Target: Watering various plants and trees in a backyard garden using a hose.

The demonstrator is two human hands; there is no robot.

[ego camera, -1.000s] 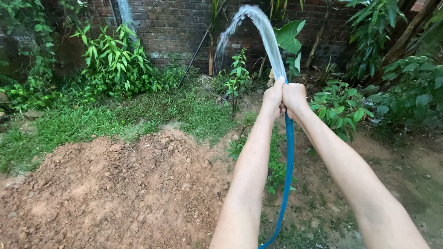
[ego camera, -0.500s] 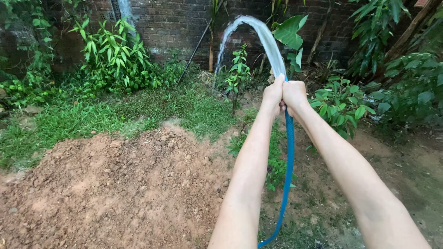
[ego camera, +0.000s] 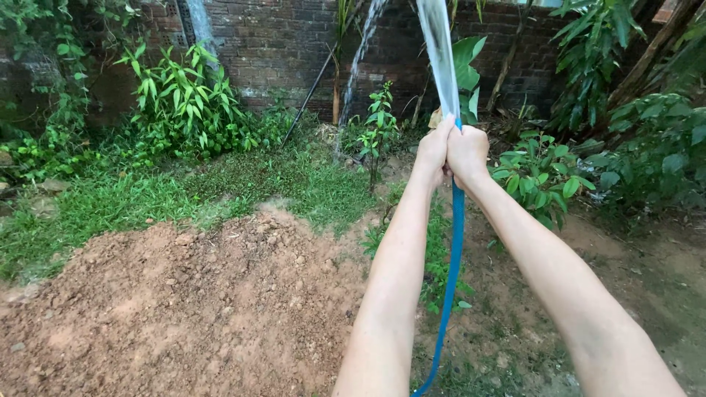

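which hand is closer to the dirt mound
Left. The left hand grips the hose on the side toward the dirt mound; the right hand clasps it just beyond, farther from the mound.

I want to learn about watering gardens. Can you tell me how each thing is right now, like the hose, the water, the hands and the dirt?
Blue hose: gripped at its end, hanging down between the arms.
Water jet: spraying upward, arcing toward the brick wall.
Left hand: closed on the hose end.
Right hand: closed on the hose end.
Soil mound: heaped, looks dry.
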